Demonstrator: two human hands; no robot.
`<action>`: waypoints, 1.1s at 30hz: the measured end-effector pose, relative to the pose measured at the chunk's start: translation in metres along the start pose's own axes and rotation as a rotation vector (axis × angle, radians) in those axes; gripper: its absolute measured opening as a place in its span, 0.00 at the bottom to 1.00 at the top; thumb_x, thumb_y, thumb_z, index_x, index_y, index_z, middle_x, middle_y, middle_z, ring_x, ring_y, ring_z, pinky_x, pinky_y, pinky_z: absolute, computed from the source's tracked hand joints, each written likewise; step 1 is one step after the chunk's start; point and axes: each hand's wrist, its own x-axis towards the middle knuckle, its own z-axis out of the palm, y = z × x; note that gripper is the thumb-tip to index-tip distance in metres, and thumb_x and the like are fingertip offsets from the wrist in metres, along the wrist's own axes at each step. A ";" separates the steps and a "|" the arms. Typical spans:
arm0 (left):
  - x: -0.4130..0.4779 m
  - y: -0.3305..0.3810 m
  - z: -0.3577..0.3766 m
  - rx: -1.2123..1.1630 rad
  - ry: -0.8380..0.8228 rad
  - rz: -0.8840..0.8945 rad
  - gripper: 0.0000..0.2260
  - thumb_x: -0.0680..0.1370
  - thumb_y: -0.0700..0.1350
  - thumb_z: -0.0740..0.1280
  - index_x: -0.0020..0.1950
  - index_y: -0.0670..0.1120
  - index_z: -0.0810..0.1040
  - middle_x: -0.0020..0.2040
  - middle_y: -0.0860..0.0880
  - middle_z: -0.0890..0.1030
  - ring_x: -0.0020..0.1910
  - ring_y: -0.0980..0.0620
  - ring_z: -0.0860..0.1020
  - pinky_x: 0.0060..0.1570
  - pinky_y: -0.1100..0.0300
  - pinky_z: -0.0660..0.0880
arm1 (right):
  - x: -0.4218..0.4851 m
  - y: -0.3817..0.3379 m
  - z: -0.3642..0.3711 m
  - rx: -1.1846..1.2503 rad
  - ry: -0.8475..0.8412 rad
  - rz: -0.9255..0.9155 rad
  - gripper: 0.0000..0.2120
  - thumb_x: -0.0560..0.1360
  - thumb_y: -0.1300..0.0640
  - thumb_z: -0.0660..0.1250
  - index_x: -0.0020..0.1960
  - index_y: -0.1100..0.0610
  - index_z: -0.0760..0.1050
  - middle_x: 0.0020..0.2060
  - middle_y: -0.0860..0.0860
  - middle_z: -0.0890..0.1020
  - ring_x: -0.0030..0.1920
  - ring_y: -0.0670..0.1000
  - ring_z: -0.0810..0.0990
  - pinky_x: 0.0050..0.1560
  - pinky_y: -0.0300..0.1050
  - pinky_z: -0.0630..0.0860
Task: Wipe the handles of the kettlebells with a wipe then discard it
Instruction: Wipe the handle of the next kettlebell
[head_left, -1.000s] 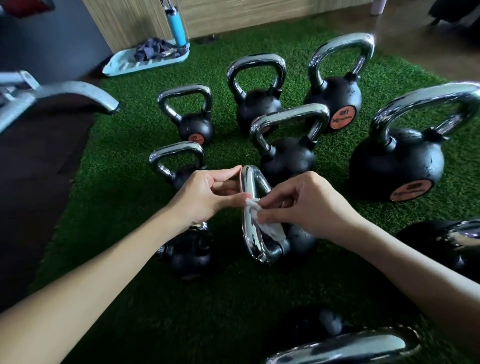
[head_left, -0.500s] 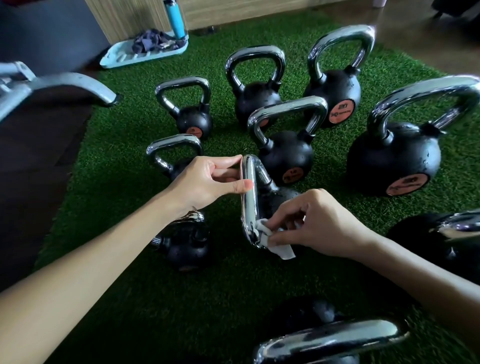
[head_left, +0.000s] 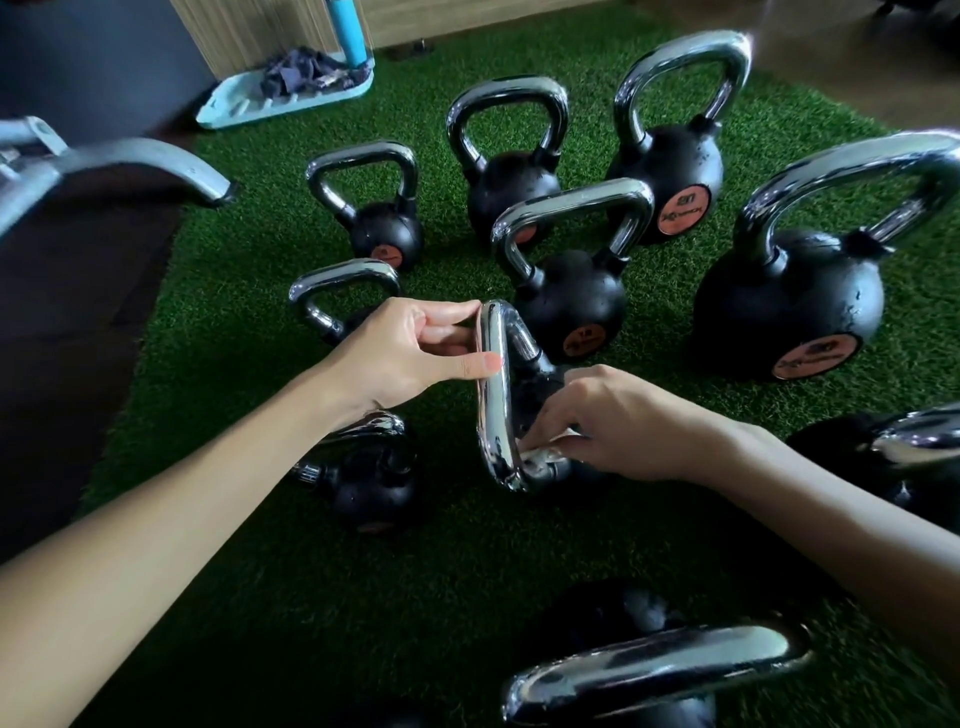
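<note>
Several black kettlebells with chrome handles stand on green turf. In the middle, the handle of one kettlebell faces me edge-on. My left hand holds its upper part between thumb and fingers. My right hand pinches a white wipe against the lower leg of that handle, near where it meets the black body. Most of the wipe is hidden under my fingers.
Kettlebells ring the spot: a large one at right, a mid-size one just behind, small ones at back left, another handle close in front. A light-blue tray with cloths and a blue bottle sit at the back. A grey metal frame juts in from the left.
My right hand has slid the wipe down the handle from its middle to the lower bend and onto the lower leg. My left hand has kept its hold near the top.
</note>
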 end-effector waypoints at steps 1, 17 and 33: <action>0.000 0.000 0.000 -0.005 -0.002 0.001 0.47 0.56 0.69 0.80 0.72 0.55 0.75 0.59 0.58 0.84 0.63 0.63 0.78 0.75 0.50 0.65 | 0.000 0.000 0.001 0.027 0.017 0.029 0.09 0.71 0.58 0.75 0.51 0.51 0.87 0.43 0.40 0.87 0.40 0.21 0.72 0.45 0.19 0.64; -0.005 -0.010 -0.003 0.071 0.012 -0.012 0.43 0.61 0.67 0.79 0.74 0.57 0.73 0.64 0.59 0.81 0.67 0.66 0.74 0.75 0.54 0.61 | 0.008 -0.004 0.008 0.663 -0.049 0.417 0.10 0.70 0.65 0.78 0.51 0.58 0.87 0.41 0.51 0.88 0.38 0.42 0.82 0.40 0.31 0.75; -0.009 -0.007 -0.005 0.155 0.030 -0.022 0.41 0.63 0.63 0.77 0.74 0.56 0.73 0.68 0.60 0.77 0.68 0.68 0.72 0.67 0.66 0.60 | 0.032 -0.007 0.009 1.015 0.115 0.738 0.02 0.71 0.62 0.76 0.41 0.56 0.86 0.24 0.47 0.78 0.22 0.42 0.65 0.22 0.33 0.58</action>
